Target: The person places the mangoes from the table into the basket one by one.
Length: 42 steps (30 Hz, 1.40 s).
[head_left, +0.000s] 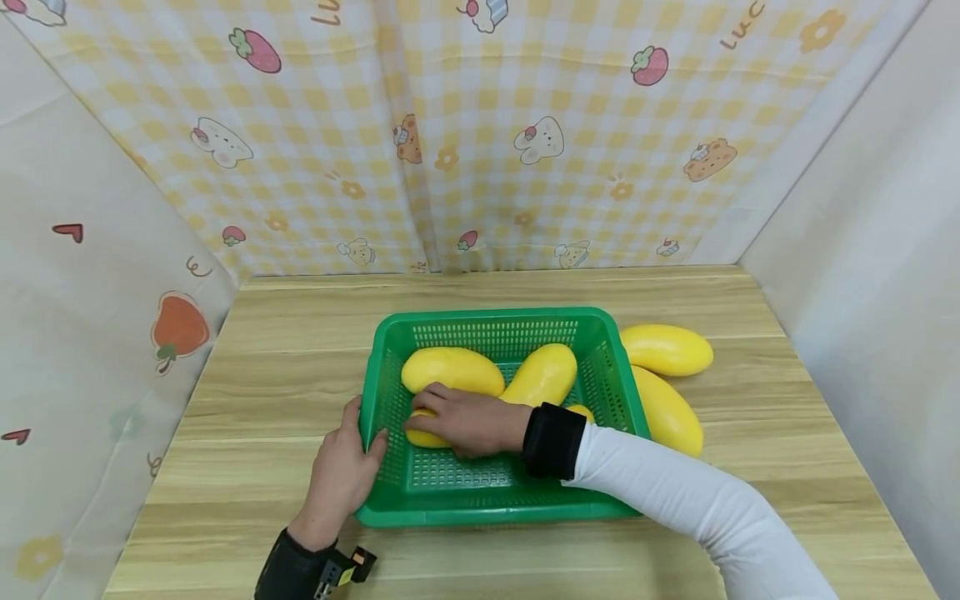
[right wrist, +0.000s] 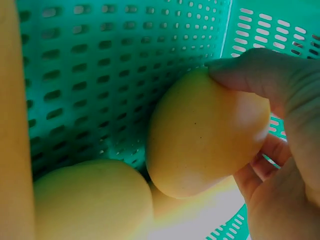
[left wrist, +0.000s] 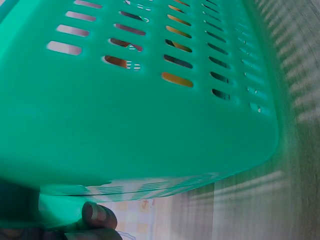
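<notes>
A green plastic basket (head_left: 495, 517) stands on the wooden table with yellow mangoes in it. My right hand (head_left: 480, 423) reaches inside and grips a mango (right wrist: 205, 135) at the left of the basket, its thumb on one side and fingers on the other. Behind that hand lie one long mango (head_left: 452, 370) and a slanted mango (head_left: 542, 375). Another mango (head_left: 581, 411) is mostly hidden by the right wrist. My left hand (head_left: 341, 471) holds the basket's left rim, thumb over the edge and fingers along the outside.
Two more mangoes, an upper one (head_left: 667, 350) and a lower one (head_left: 669, 412), lie on the table (head_left: 757, 433) right against the basket's right side. A checked cloth (head_left: 480, 167) hangs behind the table, with pale walls at left and right.
</notes>
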Tool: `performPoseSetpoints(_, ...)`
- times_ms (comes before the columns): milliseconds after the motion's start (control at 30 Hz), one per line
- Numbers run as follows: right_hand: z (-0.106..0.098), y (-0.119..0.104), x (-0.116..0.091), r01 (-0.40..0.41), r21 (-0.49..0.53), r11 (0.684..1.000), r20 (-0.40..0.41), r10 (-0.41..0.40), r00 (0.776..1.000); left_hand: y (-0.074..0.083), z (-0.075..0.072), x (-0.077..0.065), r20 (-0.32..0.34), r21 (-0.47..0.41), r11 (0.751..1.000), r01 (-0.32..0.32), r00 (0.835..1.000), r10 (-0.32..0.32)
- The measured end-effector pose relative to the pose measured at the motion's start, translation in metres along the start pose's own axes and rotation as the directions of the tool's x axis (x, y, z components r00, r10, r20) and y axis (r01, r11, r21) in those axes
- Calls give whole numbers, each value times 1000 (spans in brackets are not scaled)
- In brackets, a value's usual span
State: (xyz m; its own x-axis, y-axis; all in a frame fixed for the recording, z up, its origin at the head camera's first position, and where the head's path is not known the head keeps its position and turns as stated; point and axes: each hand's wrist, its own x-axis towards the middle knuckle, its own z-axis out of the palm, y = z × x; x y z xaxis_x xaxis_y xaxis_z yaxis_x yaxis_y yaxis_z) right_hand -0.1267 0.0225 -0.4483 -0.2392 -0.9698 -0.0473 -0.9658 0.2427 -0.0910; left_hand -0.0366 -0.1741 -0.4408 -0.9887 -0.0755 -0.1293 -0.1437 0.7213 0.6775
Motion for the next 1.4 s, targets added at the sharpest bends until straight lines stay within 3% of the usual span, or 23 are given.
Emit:
performPoseSetpoints(167, -5, -2, 0, -45, -54, 998, -10, 45, 999, 0, 0, 0, -2, 9, 1000, 0, 1000, 0)
performPoseSetpoints(467, -14, 2, -7, -93, 33, 995, 31, 92, 995, -1, 1, 1, 0, 5, 1000, 5, 1000, -5)
performPoseSetpoints(567, -26, 7, -14, -114, 60, 992, 46, 111, 993, -1, 3, 2, 4, -1, 1000, 9, 1000, -9)
performPoseSetpoints(867, -77, 29, -65, -224, 130, 966, -13, 228, 974, -2, 3, 3, 5, 4, 1000, 12, 1000, -12)
performPoseSetpoints(1167, -64, 17, -107, -252, 220, 942, 41, 249, 968, -2, 1, 2, 18, 1, 1000, 17, 1000, -17)
performPoseSetpoints(1300, -64, 13, -125, -285, 235, 929, -23, 298, 954, -2, 1, 2, 19, 9, 1000, 13, 1000, -13)
performPoseSetpoints(1400, -71, 12, -140, -331, 243, 912, -82, 360, 929, -1, 0, 2, 22, 10, 1000, 16, 1000, -16)
